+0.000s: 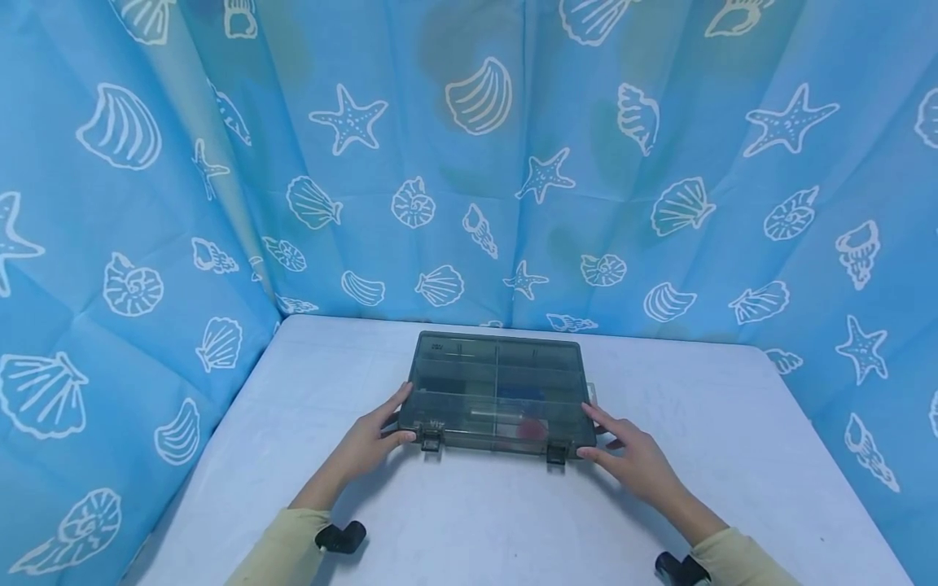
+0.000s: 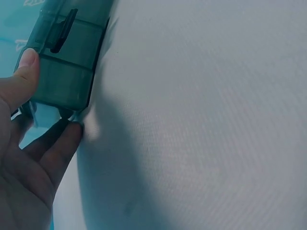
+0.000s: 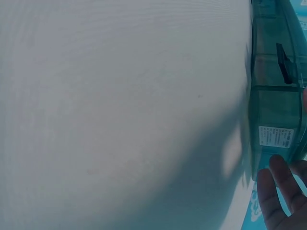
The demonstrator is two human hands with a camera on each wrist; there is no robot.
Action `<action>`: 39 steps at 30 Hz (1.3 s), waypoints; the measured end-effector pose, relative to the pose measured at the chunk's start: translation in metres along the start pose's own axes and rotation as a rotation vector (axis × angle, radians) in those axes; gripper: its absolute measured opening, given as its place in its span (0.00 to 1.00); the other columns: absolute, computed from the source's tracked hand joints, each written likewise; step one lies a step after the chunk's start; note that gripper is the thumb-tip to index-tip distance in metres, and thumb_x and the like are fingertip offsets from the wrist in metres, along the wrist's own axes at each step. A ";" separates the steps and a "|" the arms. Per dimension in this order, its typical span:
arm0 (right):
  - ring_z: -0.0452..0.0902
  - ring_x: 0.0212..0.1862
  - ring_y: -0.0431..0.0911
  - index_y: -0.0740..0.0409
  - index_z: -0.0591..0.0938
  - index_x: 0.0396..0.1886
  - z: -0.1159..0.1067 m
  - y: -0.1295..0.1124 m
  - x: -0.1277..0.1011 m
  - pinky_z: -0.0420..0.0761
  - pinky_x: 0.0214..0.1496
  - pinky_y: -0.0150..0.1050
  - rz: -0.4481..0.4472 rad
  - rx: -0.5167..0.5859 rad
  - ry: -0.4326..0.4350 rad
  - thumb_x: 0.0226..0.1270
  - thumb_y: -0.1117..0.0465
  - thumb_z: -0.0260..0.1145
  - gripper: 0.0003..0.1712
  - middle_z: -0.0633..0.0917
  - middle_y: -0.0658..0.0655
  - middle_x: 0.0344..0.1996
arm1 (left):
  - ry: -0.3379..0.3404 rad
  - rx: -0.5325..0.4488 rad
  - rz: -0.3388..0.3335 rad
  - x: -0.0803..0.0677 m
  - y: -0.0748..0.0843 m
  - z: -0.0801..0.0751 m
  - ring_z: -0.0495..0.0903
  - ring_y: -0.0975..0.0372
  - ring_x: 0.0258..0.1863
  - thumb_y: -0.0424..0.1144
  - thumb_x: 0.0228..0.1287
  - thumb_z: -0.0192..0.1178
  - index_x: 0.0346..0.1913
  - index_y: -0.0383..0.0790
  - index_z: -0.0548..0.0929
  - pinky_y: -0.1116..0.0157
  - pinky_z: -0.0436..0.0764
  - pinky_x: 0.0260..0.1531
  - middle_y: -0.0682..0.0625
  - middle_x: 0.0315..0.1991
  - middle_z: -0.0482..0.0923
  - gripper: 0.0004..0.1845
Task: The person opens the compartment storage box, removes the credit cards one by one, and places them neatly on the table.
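Observation:
A shut, smoky see-through compartment box (image 1: 498,391) lies flat on the white table (image 1: 476,521), its two dark latches (image 1: 431,439) facing me. A red item (image 1: 533,427) and a blue one (image 1: 520,393) show through the lid. My left hand (image 1: 396,417) rests at the front left corner, thumb on the front wall and straight fingers along the left side. My right hand (image 1: 601,431) touches the front right corner the same way. The left wrist view has my thumb (image 2: 29,60) on the box wall (image 2: 67,72). In the right wrist view, fingertips (image 3: 283,191) lie by the box's labelled end (image 3: 276,136).
A blue curtain (image 1: 469,163) printed with shells and starfish closes in the table at the back and on both sides. Black wrist mounts (image 1: 340,537) sit on my forearms near the table's front edge. Bare white tabletop lies all round the box.

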State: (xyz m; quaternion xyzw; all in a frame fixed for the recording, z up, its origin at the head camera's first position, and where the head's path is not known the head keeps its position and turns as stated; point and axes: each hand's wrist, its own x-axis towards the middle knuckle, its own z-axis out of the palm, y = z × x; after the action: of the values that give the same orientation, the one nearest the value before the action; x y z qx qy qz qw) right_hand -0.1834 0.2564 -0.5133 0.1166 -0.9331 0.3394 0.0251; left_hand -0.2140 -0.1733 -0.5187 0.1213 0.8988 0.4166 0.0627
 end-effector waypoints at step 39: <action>0.80 0.34 0.36 0.53 0.87 0.57 -0.044 -0.046 -0.008 0.86 0.34 0.33 -0.102 -0.033 0.151 0.62 0.45 0.77 0.27 0.88 0.43 0.36 | 0.178 0.202 0.093 -0.040 0.044 -0.046 0.78 0.44 0.63 0.56 0.72 0.61 0.74 0.49 0.73 0.41 0.77 0.62 0.44 0.67 0.76 0.32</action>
State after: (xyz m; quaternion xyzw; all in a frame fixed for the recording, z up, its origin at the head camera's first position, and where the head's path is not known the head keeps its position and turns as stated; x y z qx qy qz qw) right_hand -0.1661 0.2520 -0.4521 0.1376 -0.9268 0.3301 0.1148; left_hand -0.1779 -0.1904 -0.4544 0.1309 0.9316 0.3355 -0.0493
